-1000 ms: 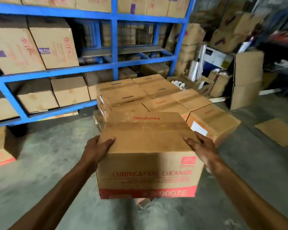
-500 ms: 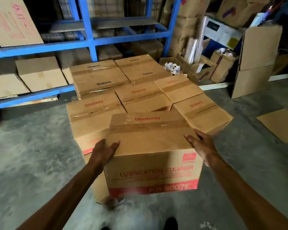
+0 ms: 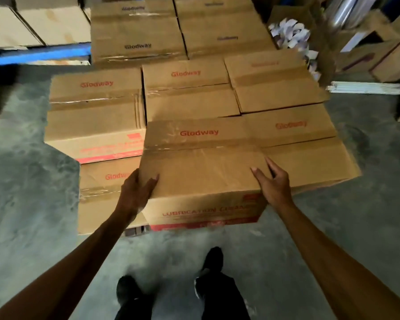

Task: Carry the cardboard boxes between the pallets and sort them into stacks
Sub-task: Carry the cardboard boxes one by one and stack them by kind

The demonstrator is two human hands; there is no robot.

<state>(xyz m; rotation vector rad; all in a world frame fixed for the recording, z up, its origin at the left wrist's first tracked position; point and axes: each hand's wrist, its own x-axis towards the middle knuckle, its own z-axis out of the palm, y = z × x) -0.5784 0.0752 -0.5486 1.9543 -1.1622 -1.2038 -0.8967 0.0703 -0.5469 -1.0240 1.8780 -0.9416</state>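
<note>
Mottled grey concrete floor [image 3: 28, 204], rough and patchy, spreads round a block of brown corrugated cardboard boxes [image 3: 185, 88] that fills the middle of the view from nine o'clock across to three o'clock. Each is a squat rectangular carton with a taped seam down its lid and "Glodway" printed on top, red on the nearer ones and dark on the two at twelve o'clock. They sit edge to edge in rows, with the left stack [image 3: 95, 114] at ten o'clock standing two high, its red-banded side facing the camera.

At eleven o'clock a blue metal shelf rail [image 3: 44, 53] carries plain, paler cartons. At one o'clock an open box [image 3: 293, 35] holds crumpled white paper scraps, and a shiny roll of clear film [image 3: 344, 10] leans behind it.

The carried box [image 3: 203, 167] is at the centre, at the near edge of the block and level with the lids beside it; whether it already rests on something beneath cannot be told. Its front face reads "LUBRICATION CLEANER" above a red strip, slightly blurred.

The left hand [image 3: 136, 192] clasps the near left corner, thumb laid on the lid and fingers wrapped down the side. The right hand [image 3: 273, 183] holds the near right corner, fingers spread flat across the lid and over its edge.

Two dark shoes [image 3: 214, 258] and dark trouser legs show at six o'clock.
</note>
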